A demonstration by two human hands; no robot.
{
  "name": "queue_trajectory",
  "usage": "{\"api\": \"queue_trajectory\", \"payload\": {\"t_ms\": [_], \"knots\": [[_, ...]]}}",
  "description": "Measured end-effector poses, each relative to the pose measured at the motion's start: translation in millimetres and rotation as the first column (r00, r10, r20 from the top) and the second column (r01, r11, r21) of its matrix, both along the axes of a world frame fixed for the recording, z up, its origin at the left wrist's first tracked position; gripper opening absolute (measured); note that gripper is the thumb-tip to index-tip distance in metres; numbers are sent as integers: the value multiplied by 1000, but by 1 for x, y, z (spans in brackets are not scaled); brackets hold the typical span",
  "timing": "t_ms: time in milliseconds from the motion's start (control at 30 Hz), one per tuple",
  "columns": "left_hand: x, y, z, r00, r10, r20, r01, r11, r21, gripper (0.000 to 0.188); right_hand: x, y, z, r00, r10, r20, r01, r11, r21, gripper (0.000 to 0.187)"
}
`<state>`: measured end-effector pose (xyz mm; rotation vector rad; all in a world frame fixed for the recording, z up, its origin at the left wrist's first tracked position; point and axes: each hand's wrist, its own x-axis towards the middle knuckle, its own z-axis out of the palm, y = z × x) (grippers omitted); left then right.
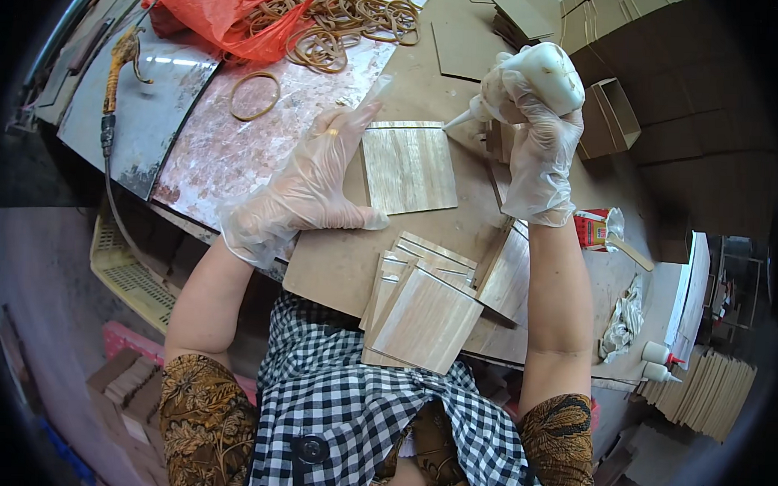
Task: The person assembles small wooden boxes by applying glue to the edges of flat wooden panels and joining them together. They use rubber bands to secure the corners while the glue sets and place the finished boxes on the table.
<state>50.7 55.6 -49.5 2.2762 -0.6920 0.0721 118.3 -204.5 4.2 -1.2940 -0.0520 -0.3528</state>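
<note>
A square wooden panel [410, 169] with a dark groove near its far edge lies flat on a brown board [328, 262]. My left hand [314, 176], in a clear plastic glove, is open at the panel's left side, thumb and fingers spread apart. In my gloved right hand [539, 128] is a white squeeze bottle [552, 77], tilted so its narrow nozzle points at the panel's far right corner. Nearer to me, several similar panels [429, 317] lie in an uneven stack overhanging the board's front edge. Another wooden piece [506, 268] leans partly behind my right forearm.
Rubber bands [362, 24] and a red plastic bag [234, 19] lie at the far left, with a single rubber band [255, 96] nearer. A corded tool [112, 88] rests on the left. To the right are a red packet [597, 226], a crumpled cloth [624, 320] and small bottles [657, 362].
</note>
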Motion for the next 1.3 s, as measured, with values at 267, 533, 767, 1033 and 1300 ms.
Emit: {"api": "queue_trajectory", "payload": {"t_ms": [267,533,767,1033,1300], "knots": [[5,-6,-3,1000,-18,13,17,1000,21,122,-12,-19,6,1000,23,15,-25,995,96,44],[-12,-11,6,992,16,-123,-27,996,-89,117,-58,-45,38,998,-8,60,-38,697,717,49],[-6,-9,9,980,31,-198,-45,997,-64,118,-186,-122,3,979,-105,173,-124,365,923,65],[-10,-45,74,998,8,-57,16,916,401,134,-249,-199,-43,875,-456,-161,254,151,955,53],[-14,-64,78,987,32,-160,26,939,344,142,-243,-215,-56,857,-485,-173,243,84,966,58]]}}
